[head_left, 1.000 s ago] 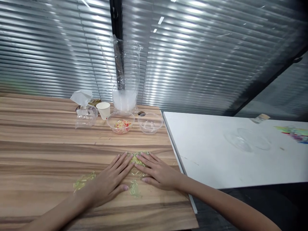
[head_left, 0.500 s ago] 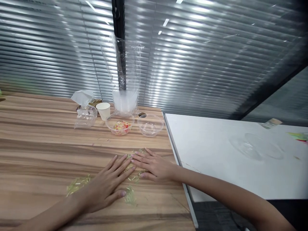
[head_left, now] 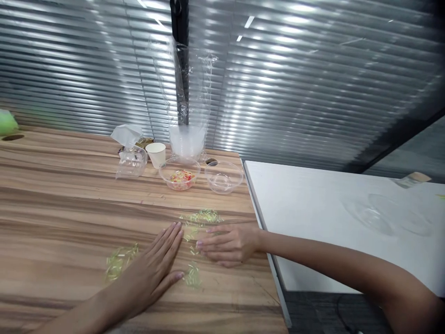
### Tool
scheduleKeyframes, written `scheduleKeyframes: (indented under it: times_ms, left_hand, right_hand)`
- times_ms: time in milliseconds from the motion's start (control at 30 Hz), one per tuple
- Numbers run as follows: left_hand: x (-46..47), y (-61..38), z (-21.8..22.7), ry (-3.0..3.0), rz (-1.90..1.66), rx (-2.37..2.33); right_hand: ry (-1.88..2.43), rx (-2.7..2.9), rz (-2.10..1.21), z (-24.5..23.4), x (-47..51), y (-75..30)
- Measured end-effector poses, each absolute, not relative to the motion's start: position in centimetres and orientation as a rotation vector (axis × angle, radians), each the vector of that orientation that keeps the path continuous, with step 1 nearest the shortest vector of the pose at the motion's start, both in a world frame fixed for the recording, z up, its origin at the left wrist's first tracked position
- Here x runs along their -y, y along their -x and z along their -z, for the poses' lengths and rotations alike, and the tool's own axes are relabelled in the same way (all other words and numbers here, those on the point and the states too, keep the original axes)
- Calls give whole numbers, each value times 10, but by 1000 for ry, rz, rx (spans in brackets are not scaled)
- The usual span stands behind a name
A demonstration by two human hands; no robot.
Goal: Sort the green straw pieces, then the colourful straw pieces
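My left hand (head_left: 158, 269) lies flat on the wooden table (head_left: 62, 208), fingers stretched out and thumb apart, holding nothing. Opposite it, my right hand (head_left: 225, 244) rests edge-down beside scattered small yellow-green tube pieces (head_left: 205, 216), its fingers extended. A few pieces lie between the two hands. Near my left thumb is a small pale green cluster (head_left: 193, 276). Another yellow pile (head_left: 120, 262) sits left of my left wrist, partly covered by the forearm. Beyond the hands stands a clear bowl (head_left: 179, 185) with red and yellow pieces in it. Right of it is a second clear bowl (head_left: 223, 181).
Behind the bowls stand a paper cup (head_left: 156, 154), a bag of stacked plastic bowls (head_left: 187, 141) and a clear plastic box (head_left: 132, 162). A white table (head_left: 306, 208) adjoins at right, with clear lids (head_left: 371, 218) on it. Blinds rise behind.
My hands have drawn apart; earlier their fingertips met over the pieces. The right hand has turned onto its edge, uncovering the far pieces. The view has shifted slightly left.
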State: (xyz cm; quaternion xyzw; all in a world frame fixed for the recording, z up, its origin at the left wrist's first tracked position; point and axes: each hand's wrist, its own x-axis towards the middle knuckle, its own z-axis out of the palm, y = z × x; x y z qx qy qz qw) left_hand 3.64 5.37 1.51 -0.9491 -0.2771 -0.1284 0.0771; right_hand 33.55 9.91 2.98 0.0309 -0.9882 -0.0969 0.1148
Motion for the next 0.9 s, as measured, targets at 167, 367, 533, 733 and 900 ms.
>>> scheduleKeyframes:
  times_ms: [167, 367, 533, 733, 900]
  left_hand:
    - [-52, -40, -16, 2895, 401, 877]
    - [-60, -31, -17, 2860, 413, 833]
    - [-120, -20, -16, 2799, 390, 1007]
    - [-164, -18, -23, 2916, 214, 1222]
    - [-154, -20, -21, 2948, 160, 1189]
  right_hand:
    - [-94, 3029, 189, -34, -107, -317]
    - [-37, 3015, 55, -30, -117, -320]
    - [134, 3041, -19, -30, -128, -336]
    - [133, 2994, -53, -28, -131, -342]
    - [85, 2928, -21, -30, -128, -341]
